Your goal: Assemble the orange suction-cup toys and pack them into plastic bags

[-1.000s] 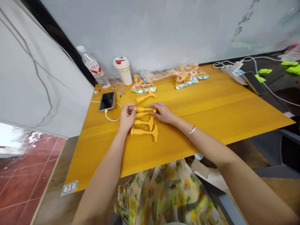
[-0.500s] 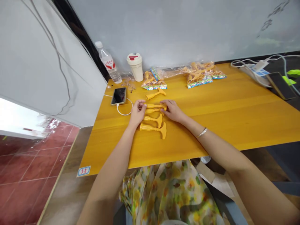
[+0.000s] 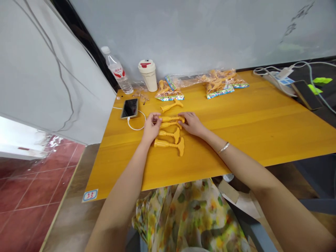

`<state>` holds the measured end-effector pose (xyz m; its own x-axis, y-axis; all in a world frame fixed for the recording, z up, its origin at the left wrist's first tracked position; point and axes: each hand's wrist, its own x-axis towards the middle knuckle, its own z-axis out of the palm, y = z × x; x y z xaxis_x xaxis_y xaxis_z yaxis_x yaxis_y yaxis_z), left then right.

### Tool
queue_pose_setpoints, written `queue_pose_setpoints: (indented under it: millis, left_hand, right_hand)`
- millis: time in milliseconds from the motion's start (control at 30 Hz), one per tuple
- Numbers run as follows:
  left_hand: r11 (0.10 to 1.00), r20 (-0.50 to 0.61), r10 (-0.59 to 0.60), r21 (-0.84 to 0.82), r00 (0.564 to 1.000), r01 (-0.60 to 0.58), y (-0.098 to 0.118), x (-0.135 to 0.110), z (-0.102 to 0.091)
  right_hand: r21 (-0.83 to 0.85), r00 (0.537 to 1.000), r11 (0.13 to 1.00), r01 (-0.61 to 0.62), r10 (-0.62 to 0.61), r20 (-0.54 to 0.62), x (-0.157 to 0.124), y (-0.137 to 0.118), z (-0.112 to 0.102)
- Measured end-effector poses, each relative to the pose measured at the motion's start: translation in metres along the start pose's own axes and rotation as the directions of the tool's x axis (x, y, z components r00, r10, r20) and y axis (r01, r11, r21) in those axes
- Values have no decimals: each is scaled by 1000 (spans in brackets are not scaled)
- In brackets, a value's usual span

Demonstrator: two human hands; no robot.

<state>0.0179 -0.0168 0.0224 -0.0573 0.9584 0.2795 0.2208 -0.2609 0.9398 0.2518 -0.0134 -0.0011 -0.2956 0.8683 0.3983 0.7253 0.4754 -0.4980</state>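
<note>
Lying nearest, on the wearer's side of both grips: front T-piece (image 3: 169, 144), yellow, flat on the counter (image 3: 236, 115); second T-piece (image 3: 169, 133) just past it, left end by the left grip (image 3: 151, 128). Third T-piece (image 3: 170, 124) sits between the grips, right alongside the held T-piece (image 3: 170, 119). Left grip pinches the held one's left end, right grip (image 3: 193, 124) has fingertips closed on its handle end; whether the third is pinched too, can't tell. Just changed: little beyond viewpoint; both grips keep the same ends, row unchanged. Reads as a steadying or lining-up pause, no visible progress. Long axis runs crosswise, grip to grip, handle toward the right grip, shaft end at the left; handle's turn unclear under fingers. Beyond the grips: loose T-piece (image 3: 171, 106), slanted, handle right and slightly farther. Phone (image 3: 129, 108) left of the left grip. Farthest: left bag (image 3: 169, 92) and right bag (image 3: 219, 84) of yellow pieces, cup (image 3: 148, 77), bottle (image 3: 118, 75).
</note>
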Motion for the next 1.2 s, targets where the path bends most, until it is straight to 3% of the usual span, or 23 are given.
queue_pose_setpoints:
  millis: [467,1200]
  left_hand:
    - [1000,-27,-15,-11,1000,14,5,-1,-1]
    - [997,-20,-57,-45,998,56,10,-3,0]
  right_hand:
    - [131,1000,991,14,-12,-19,1,-3,-3]
    - [54,996,996,78,-80,33,2,-4,-4]
